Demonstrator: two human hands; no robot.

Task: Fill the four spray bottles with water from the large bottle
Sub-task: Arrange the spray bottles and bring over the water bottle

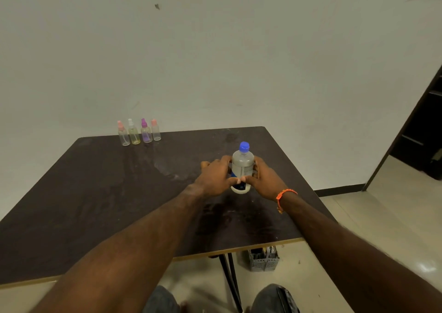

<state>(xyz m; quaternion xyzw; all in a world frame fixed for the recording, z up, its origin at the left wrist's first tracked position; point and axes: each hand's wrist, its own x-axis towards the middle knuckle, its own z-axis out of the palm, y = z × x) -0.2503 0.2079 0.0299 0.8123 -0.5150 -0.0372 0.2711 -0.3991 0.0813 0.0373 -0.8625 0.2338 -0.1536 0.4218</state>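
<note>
The large clear bottle [242, 164] with a blue cap stands upright on the dark table [107, 193], right of centre. My left hand [215, 177] grips its left side and my right hand [265, 181] grips its right side, thumbs meeting in front over the label. Several small spray bottles stand in a row at the table's far left edge: a pink-capped one [123, 134], a white-capped yellowish one [134, 133], a purple one [146, 132] and another pink-capped one [156, 130]. All their caps are on.
A plain wall rises right behind the table. A grey slotted basket [263, 260] sits on the floor under the near edge, beside the table leg [230, 281]. A dark doorway [425, 133] opens at the right. My knees show at the bottom.
</note>
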